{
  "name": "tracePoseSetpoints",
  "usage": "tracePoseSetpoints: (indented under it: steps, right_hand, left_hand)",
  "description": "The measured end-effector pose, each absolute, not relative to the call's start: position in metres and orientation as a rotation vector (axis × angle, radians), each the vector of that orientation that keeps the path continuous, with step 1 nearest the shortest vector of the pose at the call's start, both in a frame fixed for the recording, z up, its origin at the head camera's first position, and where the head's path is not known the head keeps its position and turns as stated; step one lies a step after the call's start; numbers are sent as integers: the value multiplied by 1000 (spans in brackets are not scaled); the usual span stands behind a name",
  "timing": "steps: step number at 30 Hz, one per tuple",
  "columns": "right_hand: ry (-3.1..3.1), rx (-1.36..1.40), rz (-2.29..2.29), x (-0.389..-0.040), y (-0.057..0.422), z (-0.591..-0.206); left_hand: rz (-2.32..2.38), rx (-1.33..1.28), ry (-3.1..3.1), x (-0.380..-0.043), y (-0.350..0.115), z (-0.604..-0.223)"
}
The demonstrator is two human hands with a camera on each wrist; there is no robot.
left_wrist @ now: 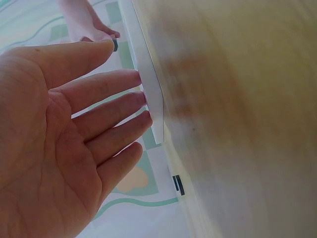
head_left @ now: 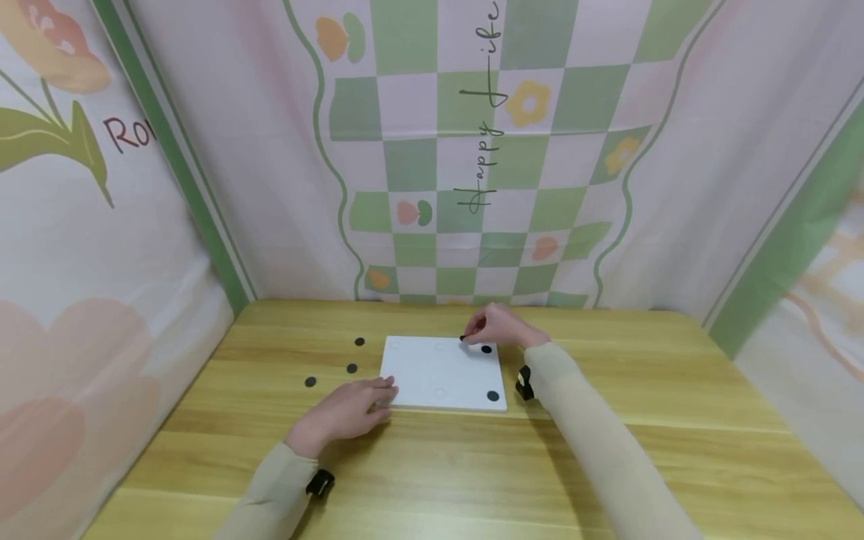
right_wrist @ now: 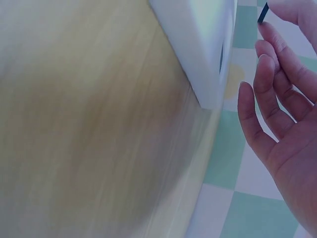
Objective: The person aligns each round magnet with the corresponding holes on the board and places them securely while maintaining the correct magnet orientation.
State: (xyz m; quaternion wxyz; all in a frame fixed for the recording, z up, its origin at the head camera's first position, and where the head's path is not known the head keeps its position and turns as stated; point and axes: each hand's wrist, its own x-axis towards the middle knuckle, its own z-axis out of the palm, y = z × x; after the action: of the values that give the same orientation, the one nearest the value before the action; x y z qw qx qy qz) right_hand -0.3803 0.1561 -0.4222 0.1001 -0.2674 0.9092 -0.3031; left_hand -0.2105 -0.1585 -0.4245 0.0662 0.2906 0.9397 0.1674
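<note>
A white rectangular board lies flat on the wooden table, with faint round marks on its top. Over its far right part, my right hand pinches a small black disc between thumb and forefinger; the other fingers are loosely bent. One black disc sits at the board's far right corner and another black disc at its near right corner. My left hand rests its straight, spread fingertips on the board's near left edge, as the left wrist view also shows.
Left of the board, three loose black discs lie on the table: a far disc, a middle disc and a near-left disc. A patterned curtain hangs behind the table's far edge, with more cloth on both sides.
</note>
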Motion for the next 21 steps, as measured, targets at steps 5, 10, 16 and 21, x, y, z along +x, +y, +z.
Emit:
tracePoseSetpoints:
  steps: [5,10,16,21]
  right_hand:
    - [2690,-829,-874,-382,153,-423]
    - [2692,-843,-841,-381,149,-422]
    - [2686,-851,-821,-379,146,-420]
    - [2686,-857,-816,-380,143,-420]
  left_hand:
    - [511,872,2828,-210,-159,-424]
    - [507,885,2830,-210,-160,-424]
    - [508,886,2827,-209,-159,-422]
    - [507,914,2825,-209,-159,-422]
